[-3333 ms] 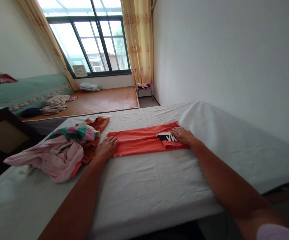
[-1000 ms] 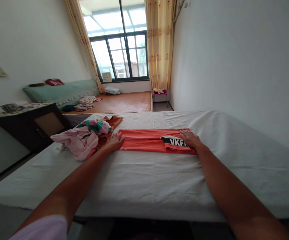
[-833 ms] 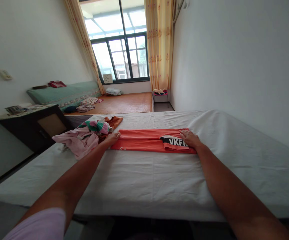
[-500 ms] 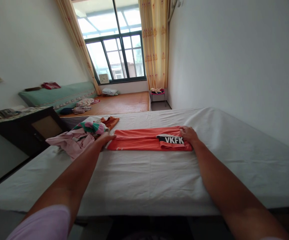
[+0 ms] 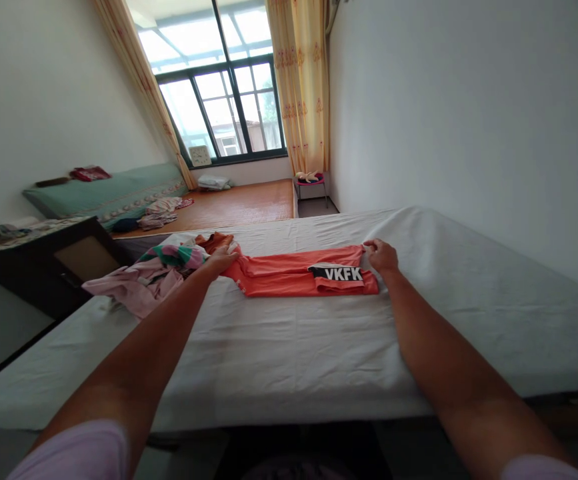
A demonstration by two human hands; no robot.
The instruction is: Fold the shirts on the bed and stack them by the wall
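Observation:
An orange T-shirt (image 5: 281,272), folded into a long strip with a black panel reading VKFK, lies across the white sheet in front of me. My left hand (image 5: 222,259) is closed on its left end, which is lifted and bent away from me. At the far right corner of the shirt is my right hand (image 5: 383,256); its thumb and fingers are pinched at the fabric edge. Just beyond and left of my left hand sits a heap of clothes (image 5: 153,283) in pink, green and white, with a rust-brown garment (image 5: 213,243) behind it.
The sheet-covered bed (image 5: 293,360) spans the foreground. A dark cabinet (image 5: 89,260) stands at its left. Behind is another bed with an orange-brown mat (image 5: 249,200), bearing folded clothes (image 5: 159,212). A small stool (image 5: 311,180) stands by the curtain (image 5: 301,100). A white wall is on the right.
My left hand has lifted the shirt's left end and moved it away from me, so the strip now bends there. My right hand has shifted slightly outward to the far corner.

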